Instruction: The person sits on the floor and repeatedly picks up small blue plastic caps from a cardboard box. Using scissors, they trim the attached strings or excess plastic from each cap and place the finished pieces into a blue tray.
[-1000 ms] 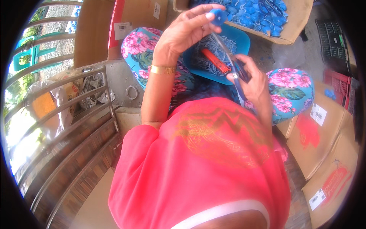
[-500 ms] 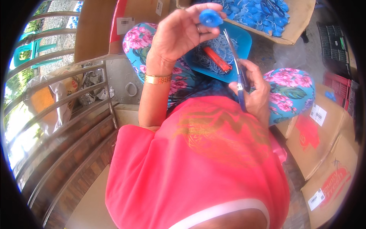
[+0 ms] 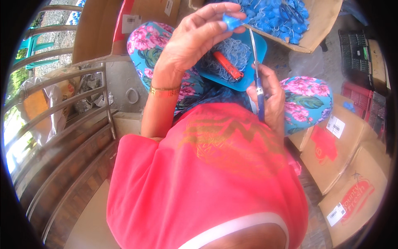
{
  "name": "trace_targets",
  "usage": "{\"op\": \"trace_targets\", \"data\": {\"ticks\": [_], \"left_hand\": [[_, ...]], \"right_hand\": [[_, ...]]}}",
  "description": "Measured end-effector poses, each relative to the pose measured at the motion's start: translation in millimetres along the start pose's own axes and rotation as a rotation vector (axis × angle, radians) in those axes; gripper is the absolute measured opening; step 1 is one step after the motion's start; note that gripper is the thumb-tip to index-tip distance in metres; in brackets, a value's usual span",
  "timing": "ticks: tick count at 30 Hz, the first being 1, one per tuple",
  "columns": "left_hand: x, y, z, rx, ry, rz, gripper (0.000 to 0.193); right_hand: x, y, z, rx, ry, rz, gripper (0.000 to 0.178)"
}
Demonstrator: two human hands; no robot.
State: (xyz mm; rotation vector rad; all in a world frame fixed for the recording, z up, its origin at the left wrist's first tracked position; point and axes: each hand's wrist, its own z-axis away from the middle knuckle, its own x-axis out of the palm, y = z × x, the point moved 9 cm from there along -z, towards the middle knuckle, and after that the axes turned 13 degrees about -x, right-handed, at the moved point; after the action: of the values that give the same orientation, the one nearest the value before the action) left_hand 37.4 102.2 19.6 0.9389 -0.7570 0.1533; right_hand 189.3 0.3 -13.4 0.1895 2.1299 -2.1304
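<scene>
Raised at the top middle, my left hand (image 3: 188, 41) pinches a small blue plastic piece (image 3: 234, 23) between thumb and fingers. My right hand (image 3: 271, 95) is wrapped around the dark blue handles of a pair of scissors (image 3: 258, 79). The scissor blades point up toward the blue piece and look closed together, their tips just beside it. Under both hands, near my lap, sits a blue tray (image 3: 259, 47) of pale string scraps (image 3: 240, 50). A long red tool (image 3: 227, 66) lies on the scraps; its kind is unclear.
Beyond the tray, a cardboard box (image 3: 319, 31) holds many blue pieces (image 3: 286, 20) with strings. More cartons (image 3: 338, 153) stand at my right, near a red crate (image 3: 356, 99) and a black crate (image 3: 354, 54). Metal bench rails (image 3: 66, 85) run along my left.
The blue piece has turned in my left fingers, from its round face to a side view. In my right hand, the scissors have swung more upright, and their blades look closer together.
</scene>
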Motion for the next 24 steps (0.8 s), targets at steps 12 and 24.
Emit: {"op": "trace_targets", "data": {"ticks": [12,24], "left_hand": [[-10,0,1,0.184,0.207,-0.73,0.037],[-11,-4,-7,0.335,0.048,-0.463,0.034]], "right_hand": [[13,5,3,0.093,-0.049,-0.047,0.045],[16,16,7,0.139,-0.101,-0.053,0.039]]}}
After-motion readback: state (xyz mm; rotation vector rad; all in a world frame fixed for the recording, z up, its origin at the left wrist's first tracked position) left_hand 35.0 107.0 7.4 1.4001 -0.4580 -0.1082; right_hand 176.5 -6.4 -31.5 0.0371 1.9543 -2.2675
